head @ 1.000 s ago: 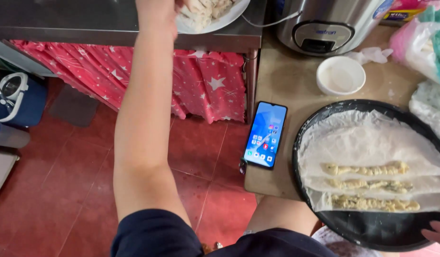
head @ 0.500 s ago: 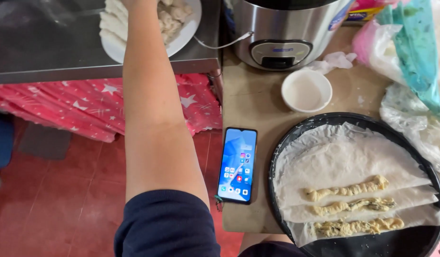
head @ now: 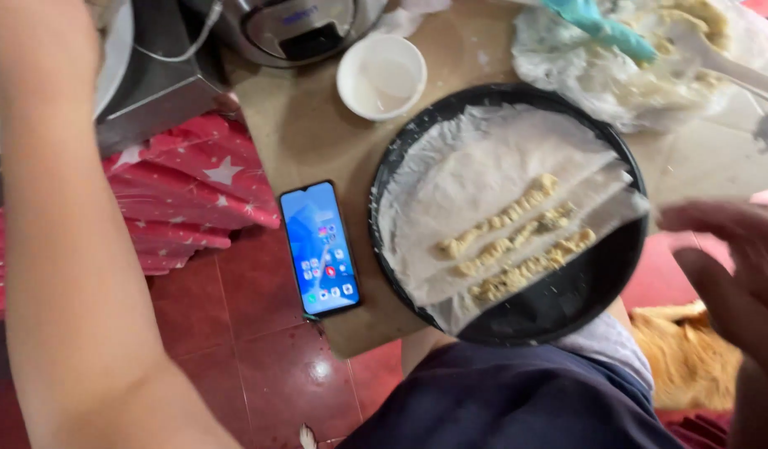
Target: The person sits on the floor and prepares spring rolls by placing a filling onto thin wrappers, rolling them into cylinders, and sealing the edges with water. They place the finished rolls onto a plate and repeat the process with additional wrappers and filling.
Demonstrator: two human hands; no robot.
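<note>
1. The black round pan [head: 567, 308] sat on the brown tabletop [head: 309, 141] and served as the landmark; thin white wrapper sheets [head: 484, 183] lay inside it, overlapping, with three rows of pale crumbly filling [head: 517, 245] running diagonally across them.
2. The right hand [head: 733, 274] hovered just beyond the pan's right rim, blurred, fingers spread and loose, gripping nothing.
3. The left forearm [head: 60, 249] stretched up the frame well left of the pan; the left hand was cut off at the top edge, so whether it was open or closed could not be told.
4. A smartphone [head: 320, 248] with a lit screen lay just left of the pan, near the tabletop's edge above the red floor [head: 259, 357].
5. Above the pan's left side stood a small white bowl [head: 381, 75]; beyond that, a silver cooker [head: 292, 29]. Above the pan's right side sat a bag of filling mix [head: 642, 75] with a teal-handled tool [head: 600, 29].
6. Risks, as a judgement: the pan overhung the tabletop's near edge above the lap, so a careless nudge could tip it; the phone could be knocked to the floor; the thin wrappers could tear if grabbed roughly.
</note>
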